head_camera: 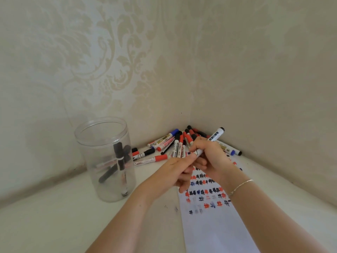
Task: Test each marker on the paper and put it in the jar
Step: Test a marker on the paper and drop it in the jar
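Note:
My right hand (211,157) grips a white marker (216,136) with a black end, held tilted above the paper (215,225). My left hand (179,173) pinches the marker's lower end just left of my right hand; whether a cap sits there is hidden by my fingers. The white paper strip bears rows of red, blue and black hash marks. A clear plastic jar (87,136) stands upright to the left with a few markers inside it. A pile of red, blue and black markers (171,145) lies in the corner behind my hands.
Two wallpapered walls meet in a corner right behind the marker pile. The pale tabletop (54,225) spreads out in front of the jar. A thin bracelet (240,185) circles my right wrist.

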Demonstrator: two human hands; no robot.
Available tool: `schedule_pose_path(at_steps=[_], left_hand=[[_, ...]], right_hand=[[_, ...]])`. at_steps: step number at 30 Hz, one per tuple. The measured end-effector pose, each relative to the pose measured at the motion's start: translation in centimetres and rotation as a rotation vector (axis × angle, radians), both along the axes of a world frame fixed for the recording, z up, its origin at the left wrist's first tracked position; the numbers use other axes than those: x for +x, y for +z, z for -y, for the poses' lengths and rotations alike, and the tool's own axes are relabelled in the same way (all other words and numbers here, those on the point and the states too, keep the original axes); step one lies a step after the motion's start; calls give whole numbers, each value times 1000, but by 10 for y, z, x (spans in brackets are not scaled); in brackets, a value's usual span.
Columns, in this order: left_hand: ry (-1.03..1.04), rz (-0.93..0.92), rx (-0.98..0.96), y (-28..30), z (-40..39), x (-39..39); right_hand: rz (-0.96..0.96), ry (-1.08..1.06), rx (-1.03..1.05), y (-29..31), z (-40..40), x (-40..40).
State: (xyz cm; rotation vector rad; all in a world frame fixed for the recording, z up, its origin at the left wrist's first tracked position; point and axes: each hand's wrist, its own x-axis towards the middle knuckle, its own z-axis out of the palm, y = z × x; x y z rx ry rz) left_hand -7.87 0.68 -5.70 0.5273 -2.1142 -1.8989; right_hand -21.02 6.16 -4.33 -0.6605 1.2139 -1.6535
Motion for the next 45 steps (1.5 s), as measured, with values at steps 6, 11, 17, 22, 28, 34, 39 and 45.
schedule_pose_path(at_steps=[6, 11, 17, 22, 28, 34, 39, 45], left_hand=[[-48, -58, 354, -6, 2, -3], [-29, -205, 544, -13, 12, 14], [266, 34, -129, -27, 11, -8], [296, 223, -527, -36, 14, -1], [222, 313, -565, -38, 14, 0], [219, 331, -581, -40, 15, -1], [225, 326, -593, -44, 18, -1], [223, 324, -602, -46, 18, -2]], right_hand=[[-12, -62, -23, -3, 5, 5], [290, -411, -125, 9, -1, -47], [-119, -231, 43, 15, -14, -43], [-220, -128, 207, -13, -33, -14], [-449, -299, 383, -48, -61, 12], [-680, -430, 387, -62, -65, 16], [-669, -409, 391, -63, -65, 18], [-715, -424, 377, -68, -64, 20]])
